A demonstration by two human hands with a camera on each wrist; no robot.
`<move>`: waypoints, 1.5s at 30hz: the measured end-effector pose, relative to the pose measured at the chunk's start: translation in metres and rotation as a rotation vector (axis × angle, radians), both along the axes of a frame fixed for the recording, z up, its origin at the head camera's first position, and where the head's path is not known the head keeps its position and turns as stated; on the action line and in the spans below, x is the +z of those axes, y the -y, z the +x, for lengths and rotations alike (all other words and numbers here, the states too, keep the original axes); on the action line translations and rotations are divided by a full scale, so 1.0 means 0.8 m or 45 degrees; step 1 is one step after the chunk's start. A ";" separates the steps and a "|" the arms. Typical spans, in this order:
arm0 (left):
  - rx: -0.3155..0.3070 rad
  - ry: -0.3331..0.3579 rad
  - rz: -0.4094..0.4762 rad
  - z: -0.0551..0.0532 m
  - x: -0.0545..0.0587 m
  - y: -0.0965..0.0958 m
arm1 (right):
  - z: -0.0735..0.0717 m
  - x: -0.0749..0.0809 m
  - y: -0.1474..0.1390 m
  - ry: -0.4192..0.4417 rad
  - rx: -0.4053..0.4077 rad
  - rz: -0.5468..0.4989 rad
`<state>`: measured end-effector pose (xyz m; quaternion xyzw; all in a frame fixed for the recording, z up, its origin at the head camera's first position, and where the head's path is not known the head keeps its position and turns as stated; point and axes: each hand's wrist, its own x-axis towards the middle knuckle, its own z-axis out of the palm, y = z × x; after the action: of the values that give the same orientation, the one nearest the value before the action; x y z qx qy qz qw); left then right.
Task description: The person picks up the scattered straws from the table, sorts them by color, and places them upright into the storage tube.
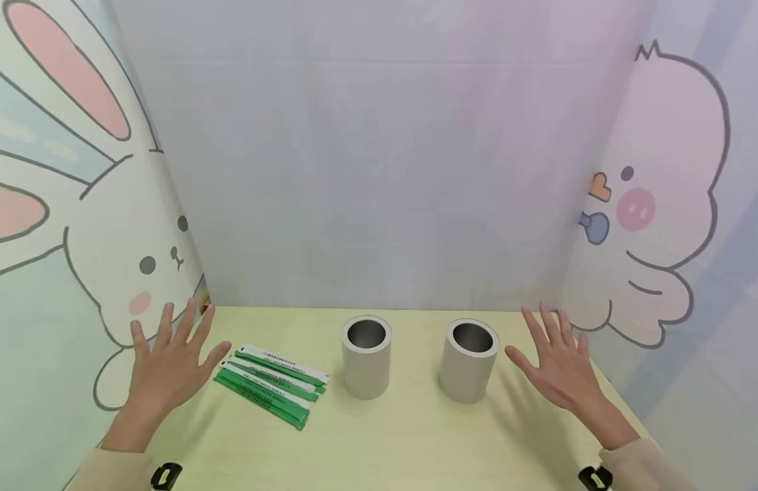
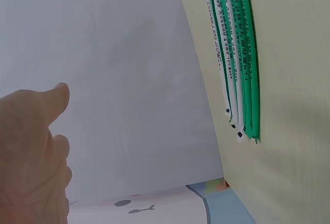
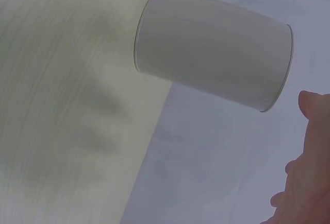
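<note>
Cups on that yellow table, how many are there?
2. One cup stands upright just right of the green-and-white packets; the other cup stands farther right, between it and the right hand.

In the head view, the tabletop is stretching across the lower frame, with a cloth wall rising behind it. Overlapping packets are lying on the tabletop at lower left. The left cup is standing at lower centre, just right of the packets; the right cup is standing farther right, apart from it. The left hand is hovering left of the packets, the right hand right of the right cup.
</note>
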<state>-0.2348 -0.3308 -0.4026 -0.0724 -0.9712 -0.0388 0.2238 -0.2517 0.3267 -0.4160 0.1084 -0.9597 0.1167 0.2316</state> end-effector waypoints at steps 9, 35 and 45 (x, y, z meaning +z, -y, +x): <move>-0.047 0.006 0.010 -0.005 0.006 -0.017 | -0.002 0.002 0.008 0.036 0.052 -0.111; -0.275 0.225 0.472 -0.016 0.015 -0.053 | -0.011 0.010 0.035 0.222 0.247 -0.711; -0.445 0.210 0.709 -0.021 0.004 -0.061 | -0.013 -0.001 0.049 0.324 0.327 -1.102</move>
<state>-0.2518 -0.2821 -0.3992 -0.1707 -0.9110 -0.3460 0.1457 -0.2624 0.2876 -0.4168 0.1045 -0.8224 0.5463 0.1195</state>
